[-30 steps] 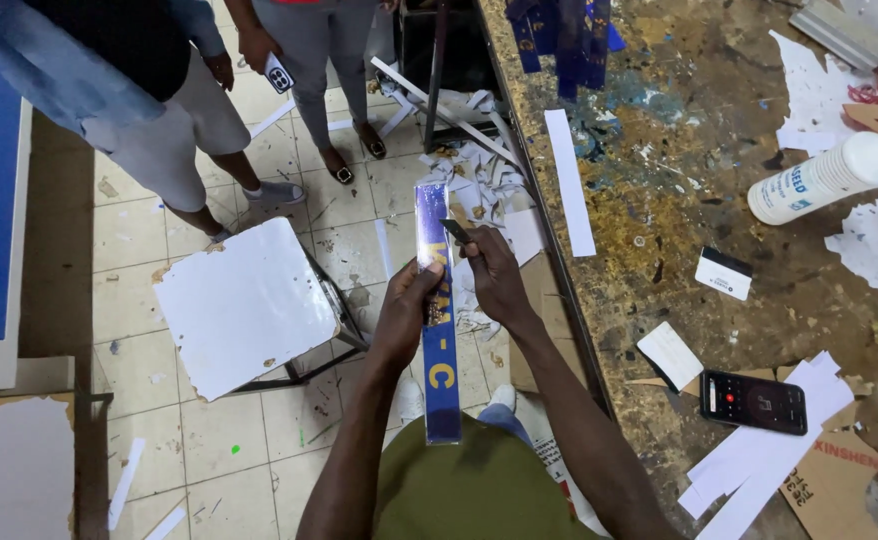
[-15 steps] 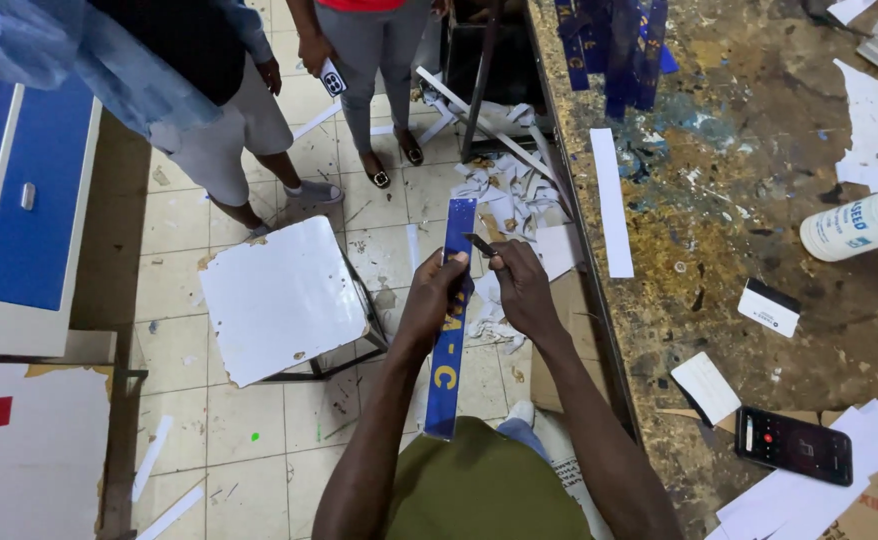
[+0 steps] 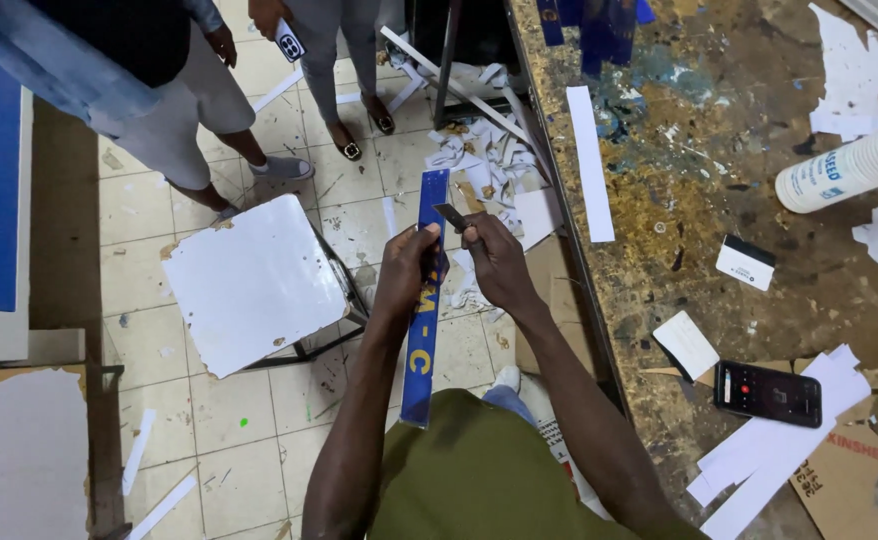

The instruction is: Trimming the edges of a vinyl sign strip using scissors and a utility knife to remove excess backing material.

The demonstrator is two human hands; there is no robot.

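My left hand point(image 3: 406, 272) grips a long narrow blue strip point(image 3: 425, 330) with yellow letters, held upright over the floor in front of my olive shirt. My right hand point(image 3: 497, 262) holds a small metal blade point(image 3: 451, 216) with its tip against the strip's right edge, near the top. Both hands sit close together at the strip's upper half. The strip's lower end rests near my lap.
A worn workbench point(image 3: 719, 200) runs along the right, carrying a white bottle point(image 3: 844, 168), a black phone point(image 3: 767, 393), white paper strips and cards. A white-topped stool point(image 3: 254, 282) stands left of my hands. Two other people point(image 3: 189, 90) stand beyond it. Paper scraps point(image 3: 484, 160) litter the tiled floor.
The view has shifted slightly, so the bench and stool sit differently in frame. My hands keep the same grip on the strip and blade, with the blade still at the strip's upper edge.
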